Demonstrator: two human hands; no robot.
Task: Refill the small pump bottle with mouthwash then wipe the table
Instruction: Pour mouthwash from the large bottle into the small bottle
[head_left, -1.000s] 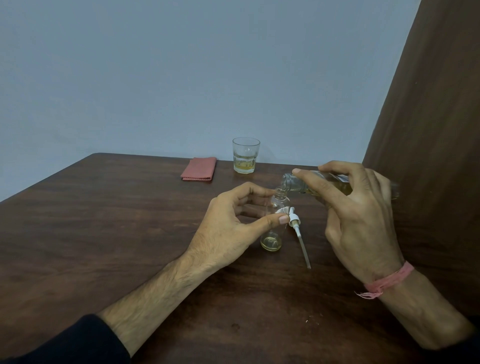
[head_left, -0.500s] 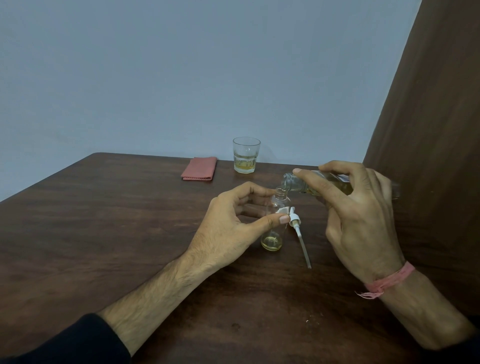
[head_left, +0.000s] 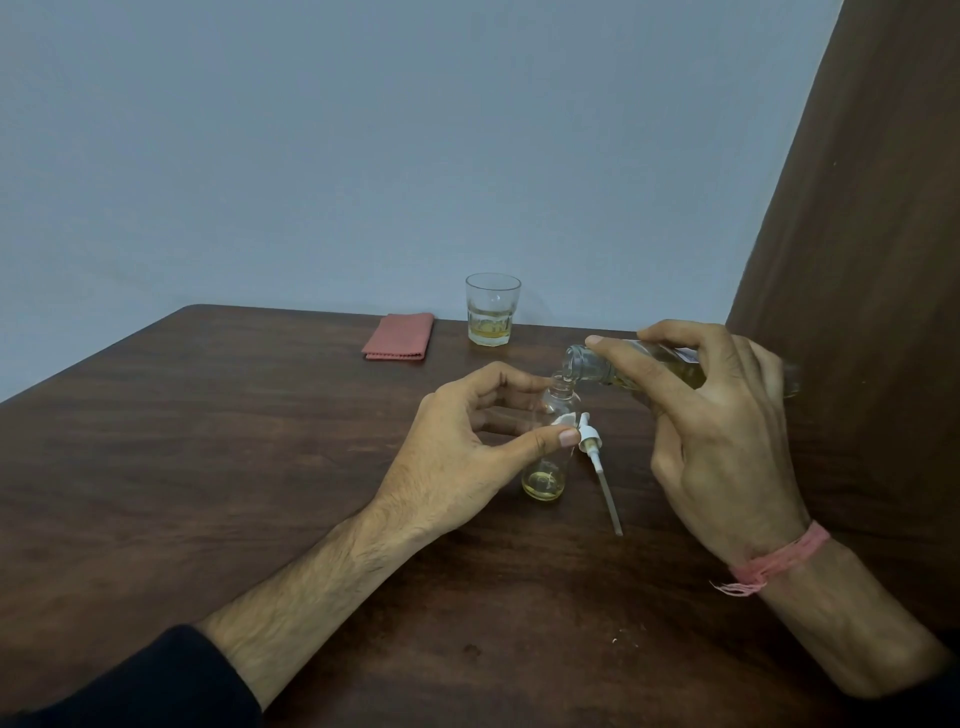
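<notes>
A small clear pump bottle (head_left: 545, 480) stands upright on the dark wooden table (head_left: 208, 441), its neck uncapped, with a little yellow liquid at the bottom. My left hand (head_left: 457, 447) grips it around the middle between thumb and fingers. My right hand (head_left: 722, 431) holds a larger clear mouthwash bottle (head_left: 592, 366) tipped nearly flat, its mouth resting right over the small bottle's neck. The white pump head with its long dip tube (head_left: 602, 478) lies on the table just right of the small bottle. A folded pink cloth (head_left: 399, 336) lies at the table's far edge.
A drinking glass (head_left: 492, 310) with some yellow liquid stands at the back of the table, right of the cloth. A brown panel (head_left: 857, 260) rises along the table's right side. A grey wall lies behind. A few small crumbs (head_left: 626, 640) dot the table's near right.
Hands and both bottles hold almost the same pose throughout. The level of liquid in the small bottle looks about the same.
</notes>
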